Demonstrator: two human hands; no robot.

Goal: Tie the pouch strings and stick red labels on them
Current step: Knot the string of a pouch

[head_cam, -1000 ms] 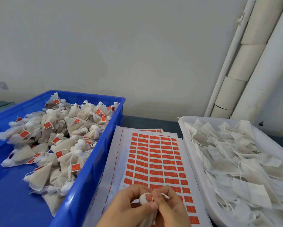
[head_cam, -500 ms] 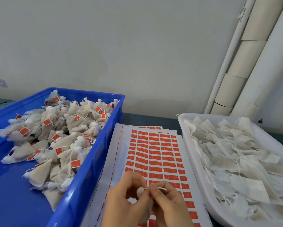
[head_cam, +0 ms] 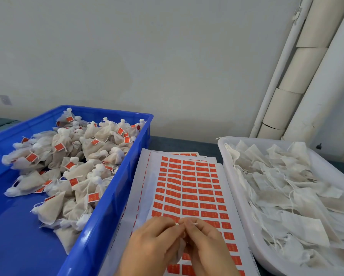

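Both hands meet low over the label sheet (head_cam: 189,188): the left hand (head_cam: 153,242) and right hand (head_cam: 205,244) press fingertip to fingertip, pinched together on a white pouch (head_cam: 180,248) and its thin string (head_cam: 195,223) (only a sliver of the pouch shows between the palms). That pouch sits above the near end of the sheet, whose rows of red labels run away from the person. Left of the sheet, touching its edge, stands a blue bin (head_cam: 111,196) heaped with tied pouches (head_cam: 71,166) carrying red tags. Right of the sheet lies a white tray (head_cam: 244,222) full of flat, untied pouches (head_cam: 286,196). Beyond the tray, pale pipes (head_cam: 298,80) climb the wall.
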